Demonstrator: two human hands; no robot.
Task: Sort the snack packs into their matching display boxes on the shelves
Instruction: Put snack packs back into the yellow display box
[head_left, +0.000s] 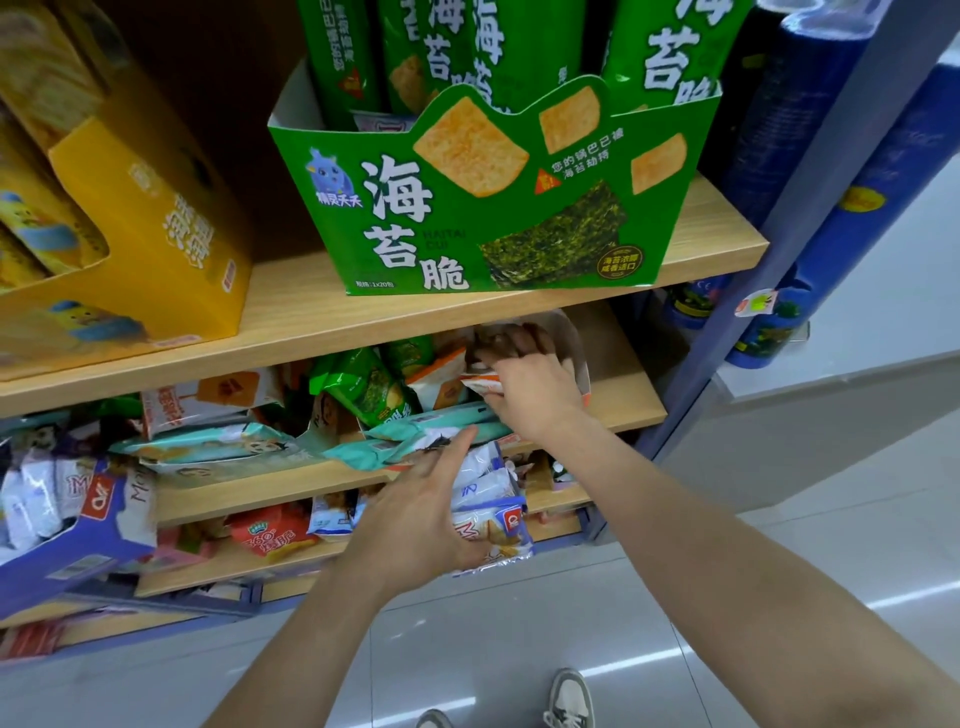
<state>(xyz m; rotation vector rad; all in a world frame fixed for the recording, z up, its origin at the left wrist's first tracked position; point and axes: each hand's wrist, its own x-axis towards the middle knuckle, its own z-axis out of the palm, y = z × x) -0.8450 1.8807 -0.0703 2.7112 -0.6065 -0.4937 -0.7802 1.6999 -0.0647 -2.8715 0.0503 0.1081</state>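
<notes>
The wooden shelves (311, 322) filled most of the view. On the upper board stood a green display box (493, 208) with tall green packs (457, 52) upright inside it, their long axes vertical. A yellow display box (156, 208) sat to its left, turned at an angle. Lower left, a blue display box (78, 545) held white-and-blue packs. On the second board, long teal packs (208, 449) lay flat, long axes running roughly left to right along the shelf edge. The left hand (415, 514) reached forward with its fingers straight and released, the index fingertip touching a teal pack. The right hand (530, 395) was curled around an orange-and-white pack (480, 384) at the mouth of a white display box (576, 353) on that same board. The pack's visible end pointed left, and the rest was hidden, so its long axis could not be told.
</notes>
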